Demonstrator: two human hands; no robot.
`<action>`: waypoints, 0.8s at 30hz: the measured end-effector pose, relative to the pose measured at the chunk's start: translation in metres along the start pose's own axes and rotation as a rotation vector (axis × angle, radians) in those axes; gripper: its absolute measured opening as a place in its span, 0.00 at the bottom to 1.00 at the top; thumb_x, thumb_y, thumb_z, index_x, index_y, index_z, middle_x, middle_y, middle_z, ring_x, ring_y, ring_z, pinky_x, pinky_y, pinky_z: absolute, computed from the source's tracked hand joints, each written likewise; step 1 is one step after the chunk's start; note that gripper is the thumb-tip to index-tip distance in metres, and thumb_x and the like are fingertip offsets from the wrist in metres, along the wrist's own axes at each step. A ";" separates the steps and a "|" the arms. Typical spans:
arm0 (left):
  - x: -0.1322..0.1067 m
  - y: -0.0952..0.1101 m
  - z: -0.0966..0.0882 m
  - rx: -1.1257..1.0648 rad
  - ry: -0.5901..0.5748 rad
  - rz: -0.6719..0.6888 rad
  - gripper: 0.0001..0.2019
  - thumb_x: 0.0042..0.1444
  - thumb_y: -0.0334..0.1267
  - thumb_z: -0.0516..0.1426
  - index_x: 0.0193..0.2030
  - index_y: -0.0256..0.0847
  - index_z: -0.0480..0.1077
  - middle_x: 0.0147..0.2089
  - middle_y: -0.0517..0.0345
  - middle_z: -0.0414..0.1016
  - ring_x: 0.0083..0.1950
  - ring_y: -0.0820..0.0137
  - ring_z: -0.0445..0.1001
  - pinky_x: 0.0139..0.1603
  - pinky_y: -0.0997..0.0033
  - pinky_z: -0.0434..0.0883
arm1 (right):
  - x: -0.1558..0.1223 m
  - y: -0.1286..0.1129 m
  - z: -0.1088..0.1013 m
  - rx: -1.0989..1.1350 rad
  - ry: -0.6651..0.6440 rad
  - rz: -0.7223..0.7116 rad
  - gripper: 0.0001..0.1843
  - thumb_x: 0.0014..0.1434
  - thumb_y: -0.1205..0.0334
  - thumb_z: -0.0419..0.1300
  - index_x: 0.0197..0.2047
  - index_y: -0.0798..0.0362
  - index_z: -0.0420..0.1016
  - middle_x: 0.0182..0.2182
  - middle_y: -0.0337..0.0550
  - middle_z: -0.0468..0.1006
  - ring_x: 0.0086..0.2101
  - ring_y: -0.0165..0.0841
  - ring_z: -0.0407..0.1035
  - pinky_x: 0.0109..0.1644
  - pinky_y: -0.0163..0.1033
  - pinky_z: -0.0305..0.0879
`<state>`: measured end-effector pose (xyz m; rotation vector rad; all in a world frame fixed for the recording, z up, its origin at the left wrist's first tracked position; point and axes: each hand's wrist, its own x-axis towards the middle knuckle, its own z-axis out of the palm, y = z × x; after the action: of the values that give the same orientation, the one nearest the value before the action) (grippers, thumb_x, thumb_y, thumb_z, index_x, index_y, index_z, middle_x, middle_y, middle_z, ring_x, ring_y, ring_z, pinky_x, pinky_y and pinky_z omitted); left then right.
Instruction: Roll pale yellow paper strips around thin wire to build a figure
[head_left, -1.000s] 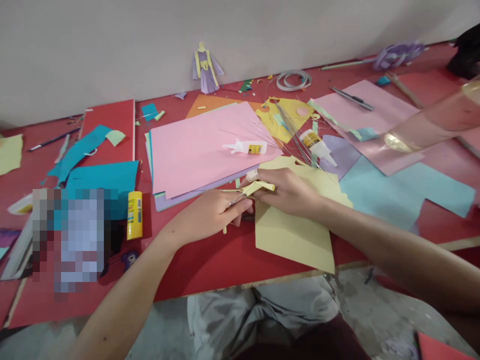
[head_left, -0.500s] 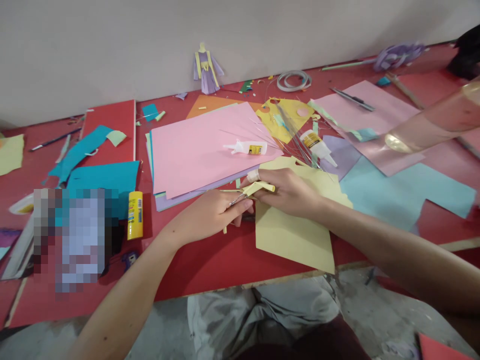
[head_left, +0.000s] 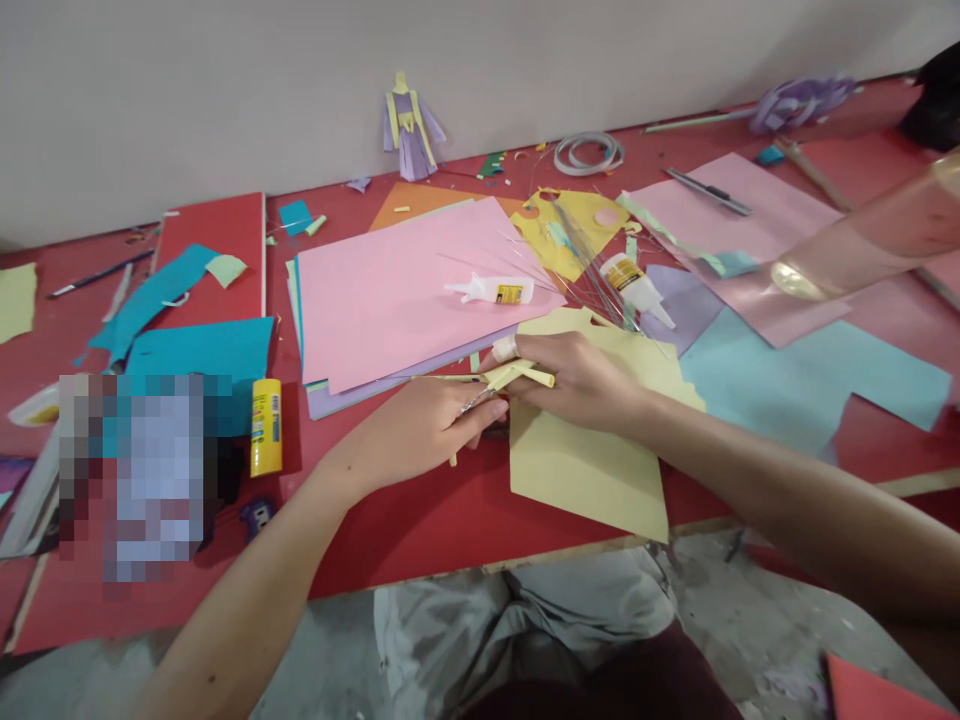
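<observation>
One yellow tube [head_left: 537,376] points right along its length.

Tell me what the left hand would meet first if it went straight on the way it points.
Most likely the right hand, close ahead of the left hand by the pale yellow paper roll; the exact depth between them is unclear.

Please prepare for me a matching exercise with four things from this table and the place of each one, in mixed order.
1. glue stick
2. paper doll
3. rolled paper piece
4. coil

A. between left hand and right hand
B. upright by the wall
C. beside the teal sheet
D. behind the yellow scrap with cut-outs

Pairs: 1-C; 2-B; 3-A; 4-D
</observation>
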<state>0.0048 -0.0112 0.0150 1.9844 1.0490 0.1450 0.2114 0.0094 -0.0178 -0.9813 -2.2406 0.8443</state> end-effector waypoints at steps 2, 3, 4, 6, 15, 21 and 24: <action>0.000 0.001 0.001 0.014 0.006 0.007 0.20 0.68 0.47 0.46 0.28 0.39 0.65 0.26 0.66 0.71 0.24 0.78 0.70 0.32 0.74 0.62 | 0.000 -0.001 -0.001 0.008 -0.011 -0.001 0.13 0.56 0.72 0.56 0.44 0.54 0.73 0.38 0.42 0.81 0.37 0.32 0.75 0.39 0.32 0.66; 0.000 0.001 0.001 0.017 0.006 0.007 0.20 0.68 0.47 0.46 0.29 0.39 0.65 0.26 0.66 0.71 0.24 0.78 0.70 0.32 0.73 0.62 | 0.000 -0.002 -0.001 0.009 -0.015 0.001 0.13 0.56 0.73 0.56 0.44 0.54 0.73 0.38 0.42 0.81 0.37 0.32 0.75 0.39 0.33 0.66; 0.000 0.001 0.001 0.017 0.004 0.003 0.20 0.68 0.47 0.46 0.29 0.39 0.66 0.26 0.66 0.71 0.24 0.77 0.70 0.32 0.73 0.62 | 0.000 -0.002 -0.001 0.008 -0.018 0.003 0.13 0.55 0.73 0.56 0.44 0.54 0.73 0.38 0.42 0.81 0.36 0.32 0.75 0.39 0.33 0.66; 0.000 0.001 0.002 0.020 -0.002 -0.003 0.20 0.68 0.48 0.46 0.30 0.40 0.66 0.26 0.66 0.71 0.23 0.77 0.70 0.31 0.72 0.62 | 0.000 -0.003 -0.002 -0.005 -0.024 0.009 0.13 0.55 0.73 0.55 0.43 0.53 0.73 0.38 0.42 0.81 0.36 0.32 0.75 0.38 0.33 0.65; 0.000 0.000 0.001 0.105 0.003 0.032 0.18 0.68 0.49 0.45 0.36 0.41 0.68 0.33 0.62 0.74 0.32 0.72 0.72 0.35 0.71 0.62 | 0.000 -0.006 -0.003 -0.043 -0.053 0.002 0.16 0.53 0.76 0.54 0.43 0.54 0.73 0.38 0.42 0.81 0.35 0.31 0.74 0.37 0.31 0.63; 0.000 0.000 0.001 0.107 -0.005 0.020 0.17 0.68 0.49 0.45 0.36 0.41 0.68 0.34 0.63 0.74 0.34 0.72 0.72 0.36 0.72 0.62 | 0.000 -0.005 -0.002 -0.074 -0.048 -0.015 0.14 0.54 0.73 0.54 0.44 0.54 0.73 0.36 0.43 0.81 0.33 0.31 0.73 0.36 0.32 0.62; 0.000 0.000 0.002 0.105 -0.009 0.017 0.18 0.68 0.49 0.45 0.35 0.41 0.67 0.33 0.62 0.74 0.33 0.72 0.72 0.35 0.72 0.62 | 0.000 -0.004 -0.002 -0.067 -0.048 -0.018 0.14 0.55 0.73 0.55 0.44 0.54 0.73 0.37 0.43 0.81 0.34 0.31 0.73 0.36 0.32 0.61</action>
<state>0.0054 -0.0122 0.0135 2.0869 1.0540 0.0916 0.2115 0.0078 -0.0135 -0.9800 -2.3286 0.7980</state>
